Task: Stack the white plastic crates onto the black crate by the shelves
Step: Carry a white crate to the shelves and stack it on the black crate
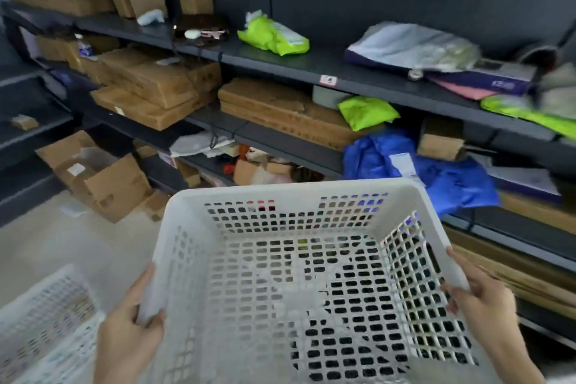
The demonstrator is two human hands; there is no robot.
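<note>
A white plastic crate (pixel 299 196) with perforated walls and floor fills the lower middle of the head view, held up in front of the shelves. My left hand (pixel 131 330) grips its left rim, thumb over the edge. My right hand (pixel 486 305) grips the right rim. Dark shapes show through the crate's floor holes; I cannot tell whether they belong to the black crate. A second white crate (pixel 46 321) lies at the lower left, on or near the floor.
Dark metal shelves (pixel 280 65) run across the view, loaded with flat cardboard boxes (pixel 162 84), lime-green bags (pixel 274 37) and a blue bag (pixel 436 171). Open cardboard boxes (pixel 106 178) sit on the pale floor (pixel 62 243) at the left.
</note>
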